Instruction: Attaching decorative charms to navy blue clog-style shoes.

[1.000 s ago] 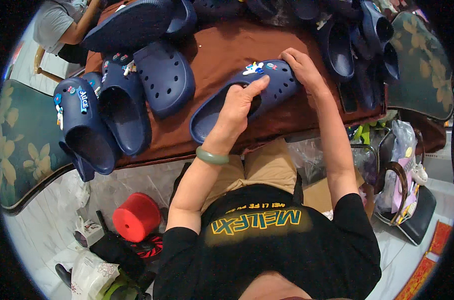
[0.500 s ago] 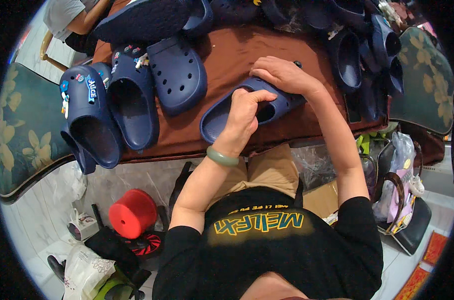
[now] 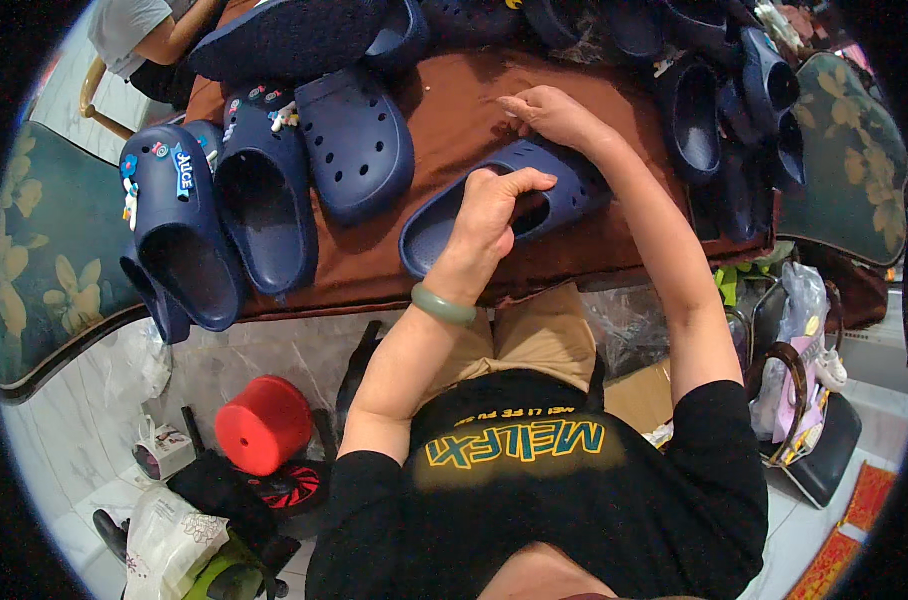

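A dark blue clog (image 3: pixel 444 222) with holes in its upper lies on the brown cloth in front of me, its toe to the right. My left hand (image 3: pixel 489 215) grips it, the fingers down inside the foot opening and hidden, the thumb across the upper's edge. Just beyond the upper, my right hand (image 3: pixel 559 115) is above the cloth with its fingertips drawn together, pointing left. Anything between those fingertips is too small to make out. To the left stand a plain clog (image 3: pixel 354 145), and clogs with coloured charms, a charm-covered clog (image 3: pixel 179 200) among them.
The brown cloth (image 3: pixel 464 90) covers the table. More blue clogs (image 3: pixel 694 120) crowd its right side and far edge. Patterned chair backs (image 3: pixel 844 160) flank the table. Another person's arm (image 3: pixel 179 40) shows at top left. A red stool (image 3: pixel 264 425) and bags are below.
My right hand has lifted off the clog's upper and shifted a little farther away, its fingertips now together over the cloth. My left hand keeps its hold on the clog.
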The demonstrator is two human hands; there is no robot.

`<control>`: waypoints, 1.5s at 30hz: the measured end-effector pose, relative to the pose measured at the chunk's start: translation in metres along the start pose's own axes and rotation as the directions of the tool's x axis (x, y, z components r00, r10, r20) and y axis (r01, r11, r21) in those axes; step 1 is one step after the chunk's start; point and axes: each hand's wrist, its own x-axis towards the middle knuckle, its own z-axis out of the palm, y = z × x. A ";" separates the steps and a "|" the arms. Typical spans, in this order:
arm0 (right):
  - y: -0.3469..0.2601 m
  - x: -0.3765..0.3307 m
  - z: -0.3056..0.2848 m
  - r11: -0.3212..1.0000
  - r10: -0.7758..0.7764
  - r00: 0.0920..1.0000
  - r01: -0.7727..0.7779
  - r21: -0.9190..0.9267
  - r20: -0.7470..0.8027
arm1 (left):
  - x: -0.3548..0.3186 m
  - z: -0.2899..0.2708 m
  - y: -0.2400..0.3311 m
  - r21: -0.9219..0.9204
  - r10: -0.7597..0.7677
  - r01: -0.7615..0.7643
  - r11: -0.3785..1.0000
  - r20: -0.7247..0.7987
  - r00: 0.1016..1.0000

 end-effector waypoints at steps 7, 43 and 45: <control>-0.012 0.026 0.010 0.861 0.022 0.998 -0.045 -0.506 -0.051 | -0.005 0.000 -0.001 -0.011 0.001 0.000 1.000 0.035 0.999; 0.118 -0.074 -0.018 0.920 0.079 0.725 0.211 0.330 -0.684 | -0.051 0.018 -0.024 0.681 -0.004 -0.290 0.672 0.395 0.919; 0.122 -0.062 -0.030 0.649 0.336 0.653 0.362 0.669 -0.679 | -0.051 0.021 -0.020 0.703 -0.019 -0.263 0.661 0.366 0.930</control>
